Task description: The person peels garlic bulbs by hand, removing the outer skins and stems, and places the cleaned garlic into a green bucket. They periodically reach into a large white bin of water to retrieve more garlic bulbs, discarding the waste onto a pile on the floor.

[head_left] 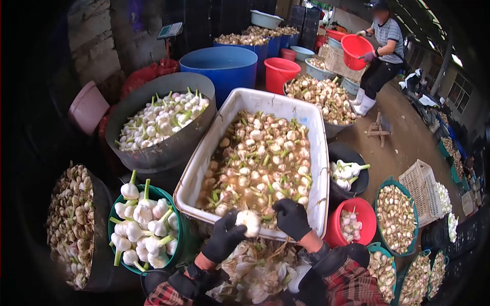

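Note:
A peeled white garlic bulb [248, 223] is in my black-gloved left hand [224, 236], its fingers wrapped round the bulb's left side. My right hand [293, 219], also gloved in black, is at the near right edge of the white tub [325, 168]; its fingers curl down and I cannot make out whether they hold anything. Garlic bulbs [256, 153] with green stems float in brown water inside the tub. Below my hands lies a heap of loose garlic skins [255, 270]. Cleaned white bulbs [145, 217] fill the green bucket [186, 239] to the left.
A grey vat [153, 162] of white garlic and an empty-looking blue tub [218, 66] stand behind. At right are a black bucket [357, 186], a red bucket [372, 224] and a white crate [419, 186]. A person [388, 46] tilts a red basin [356, 51] at the back.

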Action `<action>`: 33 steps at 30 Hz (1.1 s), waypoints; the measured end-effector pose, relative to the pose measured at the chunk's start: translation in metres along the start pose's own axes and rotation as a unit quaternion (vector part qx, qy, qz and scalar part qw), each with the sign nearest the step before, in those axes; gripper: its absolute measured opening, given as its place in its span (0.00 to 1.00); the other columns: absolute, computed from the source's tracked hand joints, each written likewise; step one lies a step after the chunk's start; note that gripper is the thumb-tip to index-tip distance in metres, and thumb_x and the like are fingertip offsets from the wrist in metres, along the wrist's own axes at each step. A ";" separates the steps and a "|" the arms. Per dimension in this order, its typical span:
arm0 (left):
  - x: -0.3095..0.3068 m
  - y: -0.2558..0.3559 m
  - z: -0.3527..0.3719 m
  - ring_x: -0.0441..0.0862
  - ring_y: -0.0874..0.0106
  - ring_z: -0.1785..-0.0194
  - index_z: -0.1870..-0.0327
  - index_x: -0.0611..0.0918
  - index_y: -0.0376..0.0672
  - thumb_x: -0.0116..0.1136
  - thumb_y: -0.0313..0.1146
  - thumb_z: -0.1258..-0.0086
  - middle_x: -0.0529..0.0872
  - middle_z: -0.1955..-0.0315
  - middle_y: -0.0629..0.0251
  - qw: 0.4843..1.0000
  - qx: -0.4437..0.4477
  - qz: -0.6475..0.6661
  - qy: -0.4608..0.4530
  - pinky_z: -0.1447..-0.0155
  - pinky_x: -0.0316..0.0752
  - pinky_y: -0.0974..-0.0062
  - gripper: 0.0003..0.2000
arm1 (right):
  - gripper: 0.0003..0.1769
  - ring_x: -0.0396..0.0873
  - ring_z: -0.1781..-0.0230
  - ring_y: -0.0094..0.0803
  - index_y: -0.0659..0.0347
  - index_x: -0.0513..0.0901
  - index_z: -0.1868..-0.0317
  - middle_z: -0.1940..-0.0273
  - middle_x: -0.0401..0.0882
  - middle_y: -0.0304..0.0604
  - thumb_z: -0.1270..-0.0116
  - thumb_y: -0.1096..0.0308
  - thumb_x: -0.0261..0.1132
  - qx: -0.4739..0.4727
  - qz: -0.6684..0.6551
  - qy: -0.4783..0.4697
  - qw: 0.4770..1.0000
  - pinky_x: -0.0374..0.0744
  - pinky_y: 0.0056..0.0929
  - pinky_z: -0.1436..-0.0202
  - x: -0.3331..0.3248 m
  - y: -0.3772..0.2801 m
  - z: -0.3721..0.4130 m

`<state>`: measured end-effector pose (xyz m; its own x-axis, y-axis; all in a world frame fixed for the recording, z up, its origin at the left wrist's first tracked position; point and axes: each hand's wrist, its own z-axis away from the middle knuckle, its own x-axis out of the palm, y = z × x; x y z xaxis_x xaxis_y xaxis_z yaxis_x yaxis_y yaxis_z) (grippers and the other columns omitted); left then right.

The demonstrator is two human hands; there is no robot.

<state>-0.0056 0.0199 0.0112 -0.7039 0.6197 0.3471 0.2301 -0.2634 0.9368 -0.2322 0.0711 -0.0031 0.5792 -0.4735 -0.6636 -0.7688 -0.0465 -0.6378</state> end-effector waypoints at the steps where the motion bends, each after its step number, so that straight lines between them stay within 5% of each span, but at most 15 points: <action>1: 0.004 0.006 -0.002 0.78 0.72 0.47 0.35 0.67 0.32 0.57 0.32 0.31 0.79 0.46 0.61 0.997 -0.018 0.071 0.005 0.45 0.76 0.73 0.25 | 0.09 0.81 0.64 0.50 0.59 0.83 0.65 0.64 0.82 0.52 0.46 0.75 0.58 -0.041 -0.022 0.014 0.999 0.80 0.43 0.60 -0.007 -0.010 -0.003; 2: 0.005 0.004 -0.003 0.79 0.70 0.47 0.35 0.66 0.33 0.56 0.32 0.31 0.79 0.46 0.60 0.993 -0.031 0.115 0.013 0.45 0.77 0.71 0.25 | 0.13 0.81 0.58 0.47 0.59 0.83 0.59 0.57 0.82 0.51 0.46 0.76 0.59 -0.070 -0.049 -0.010 0.996 0.80 0.40 0.56 -0.014 -0.016 -0.006; 6: 0.011 0.006 -0.004 0.79 0.67 0.46 0.34 0.65 0.33 0.55 0.32 0.31 0.78 0.47 0.59 0.975 -0.068 0.210 0.019 0.44 0.79 0.69 0.26 | 0.14 0.82 0.58 0.46 0.60 0.84 0.57 0.59 0.83 0.50 0.47 0.73 0.67 -0.131 -0.100 -0.047 0.985 0.80 0.38 0.55 -0.016 -0.053 -0.005; 11: 0.007 -0.017 -0.007 0.80 0.75 0.53 0.38 0.69 0.34 0.62 0.30 0.32 0.80 0.53 0.63 1.000 -0.015 0.013 0.019 0.51 0.80 0.75 0.24 | 0.10 0.83 0.64 0.43 0.62 0.86 0.63 0.65 0.84 0.47 0.48 0.74 0.70 -0.063 -0.130 -0.043 0.989 0.80 0.35 0.59 -0.001 -0.046 0.008; 16: 0.015 -0.007 -0.005 0.80 0.76 0.58 0.41 0.71 0.33 0.60 0.31 0.30 0.80 0.56 0.63 0.996 -0.051 0.068 0.009 0.54 0.82 0.75 0.20 | 0.09 0.83 0.67 0.43 0.62 0.86 0.63 0.68 0.84 0.48 0.47 0.77 0.68 -0.049 -0.151 -0.039 0.987 0.80 0.34 0.63 0.002 -0.046 0.011; 20: 0.013 -0.001 -0.007 0.81 0.76 0.58 0.43 0.74 0.33 0.61 0.34 0.31 0.81 0.57 0.63 0.993 -0.092 0.080 0.003 0.55 0.82 0.75 0.19 | 0.08 0.82 0.69 0.46 0.62 0.83 0.64 0.70 0.82 0.48 0.46 0.78 0.65 -0.101 -0.080 -0.013 0.992 0.79 0.36 0.66 0.004 -0.042 0.015; 22: 0.011 0.011 -0.009 0.82 0.76 0.59 0.47 0.77 0.33 0.65 0.35 0.35 0.83 0.64 0.64 0.973 -0.200 -0.115 -0.029 0.57 0.81 0.75 0.19 | 0.07 0.81 0.70 0.46 0.63 0.82 0.64 0.71 0.81 0.48 0.46 0.77 0.65 -0.106 -0.060 -0.018 0.992 0.79 0.36 0.67 0.002 -0.043 0.018; 23: 0.012 0.011 -0.010 0.82 0.76 0.59 0.47 0.77 0.33 0.65 0.35 0.35 0.83 0.64 0.64 0.973 -0.200 -0.112 -0.029 0.57 0.81 0.75 0.19 | 0.07 0.81 0.70 0.46 0.63 0.80 0.65 0.72 0.80 0.48 0.45 0.77 0.65 -0.113 -0.042 -0.019 0.993 0.79 0.37 0.68 0.002 -0.044 0.019; 25: 0.013 0.010 -0.009 0.82 0.75 0.63 0.51 0.79 0.33 0.69 0.37 0.42 0.83 0.71 0.65 0.967 -0.108 -0.225 -0.043 0.60 0.79 0.73 0.21 | 0.06 0.80 0.71 0.47 0.63 0.78 0.66 0.74 0.79 0.48 0.45 0.77 0.64 -0.121 -0.039 -0.018 0.992 0.78 0.38 0.70 0.005 -0.039 0.021; 26: 0.013 -0.001 -0.009 0.82 0.72 0.66 0.55 0.79 0.33 0.71 0.37 0.48 0.83 0.74 0.65 0.960 0.019 -0.277 -0.021 0.61 0.77 0.72 0.22 | 0.04 0.80 0.72 0.49 0.63 0.78 0.66 0.75 0.78 0.49 0.44 0.77 0.63 -0.079 -0.051 -0.036 0.995 0.77 0.37 0.70 0.006 -0.037 0.021; 29: 0.005 -0.008 -0.003 0.80 0.78 0.68 0.52 0.76 0.34 0.70 0.33 0.46 0.83 0.70 0.64 0.935 0.047 -0.340 -0.091 0.63 0.77 0.75 0.23 | 0.03 0.81 0.74 0.47 0.64 0.79 0.67 0.75 0.79 0.50 0.42 0.76 0.62 0.009 -0.108 -0.077 0.991 0.76 0.34 0.70 0.006 -0.028 0.021; 31: 0.009 -0.006 -0.002 0.80 0.79 0.66 0.51 0.75 0.35 0.70 0.32 0.45 0.83 0.68 0.64 0.942 0.021 -0.323 -0.091 0.63 0.77 0.76 0.23 | 0.04 0.81 0.74 0.37 0.65 0.80 0.64 0.72 0.82 0.48 0.41 0.76 0.63 0.075 -0.163 -0.136 0.974 0.76 0.30 0.67 0.005 -0.020 0.016; 33: 0.011 -0.007 -0.001 0.78 0.71 0.71 0.56 0.77 0.35 0.67 0.36 0.45 0.81 0.68 0.59 0.973 0.024 -0.227 -0.039 0.62 0.76 0.71 0.19 | 0.06 0.79 0.73 0.28 0.66 0.81 0.62 0.71 0.83 0.45 0.40 0.75 0.64 0.094 -0.184 -0.135 0.969 0.76 0.28 0.65 0.000 -0.028 0.012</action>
<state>-0.0155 0.0279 0.0086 -0.6875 0.7189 -0.1026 -0.0596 0.0849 0.9946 -0.2076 0.0832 0.0100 0.8738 -0.2077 -0.4397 -0.4484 0.0054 -0.8938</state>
